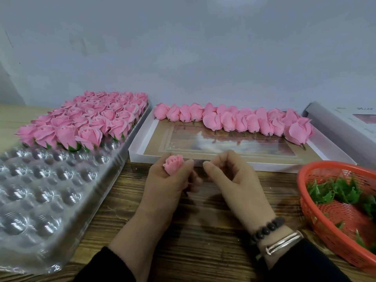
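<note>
Here left hand [168, 181] grips a rose bud [174, 162]; right hand [231, 177] curls alongside, hold unclear; basket [317, 222] right, tray [40, 192] left.

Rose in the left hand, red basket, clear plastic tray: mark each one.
Held rose [174, 164]: head view, on its pink petals.
Red basket [345, 211]: head view, on bare mesh inside.
Clear plastic tray [42, 192]: head view, on an empty cup.

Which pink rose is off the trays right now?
The pink rose gripped in the left hand, bloom up, over the table. All others stand in the clear tray or lie sideways in the white box.
</note>
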`<state>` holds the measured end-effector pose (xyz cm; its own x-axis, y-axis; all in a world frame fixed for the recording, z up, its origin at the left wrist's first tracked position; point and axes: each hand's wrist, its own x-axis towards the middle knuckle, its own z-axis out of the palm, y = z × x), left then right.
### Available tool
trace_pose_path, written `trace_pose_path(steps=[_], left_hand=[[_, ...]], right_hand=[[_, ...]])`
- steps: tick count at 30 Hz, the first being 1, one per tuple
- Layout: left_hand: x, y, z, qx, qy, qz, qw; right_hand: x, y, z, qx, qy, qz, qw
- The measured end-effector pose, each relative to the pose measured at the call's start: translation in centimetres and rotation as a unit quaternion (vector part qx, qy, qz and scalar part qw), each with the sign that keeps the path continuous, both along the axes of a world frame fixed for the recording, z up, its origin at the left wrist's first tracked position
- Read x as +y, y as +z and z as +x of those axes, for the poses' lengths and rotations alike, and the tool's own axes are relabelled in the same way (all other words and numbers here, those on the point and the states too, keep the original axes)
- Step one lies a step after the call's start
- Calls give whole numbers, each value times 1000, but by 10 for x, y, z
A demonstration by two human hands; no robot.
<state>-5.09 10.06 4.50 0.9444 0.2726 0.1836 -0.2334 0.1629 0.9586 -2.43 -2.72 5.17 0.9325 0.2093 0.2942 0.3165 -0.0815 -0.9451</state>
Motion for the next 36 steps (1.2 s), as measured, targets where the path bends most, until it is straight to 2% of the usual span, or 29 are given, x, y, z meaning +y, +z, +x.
trace_pose_path(steps=[2,6,10,12,14,18,21,24,29,34,36], left_hand=[[0,2,-2,-10,26,100,995],[-4,3,-4,-10,-9,187,982],[-3,-2,-2,-4,-2,323,946],[-4,-5,-1,4,-13,359,933],[-5,-7,-1,12,-23,351,936],[-7,-6,-1,26,-13,278,960],[-6,-5,-2,46,-2,302,952],[-8,-4,-3,52,-24,285,957],[-7,-1,-4,41,-76,251,964],[-6,1,-6,38,-102,207,972],[-7,4,-5,28,-110,145,983]], right_hand=[[0,0,-1,-32,17,-36,999],[-1,1,-2,-87,76,-149,982],[-5,5,0,-88,91,-172,977],[-5,6,-1,-71,115,-165,977],[-4,6,-2,-56,122,-145,980],[-6,4,3,-34,80,-64,994],[-7,4,5,-41,62,-38,997],[-6,6,2,-67,85,-72,991],[-2,9,-3,-167,95,-176,966],[0,10,-6,-187,96,-174,962],[1,9,-7,-203,72,-143,966]])
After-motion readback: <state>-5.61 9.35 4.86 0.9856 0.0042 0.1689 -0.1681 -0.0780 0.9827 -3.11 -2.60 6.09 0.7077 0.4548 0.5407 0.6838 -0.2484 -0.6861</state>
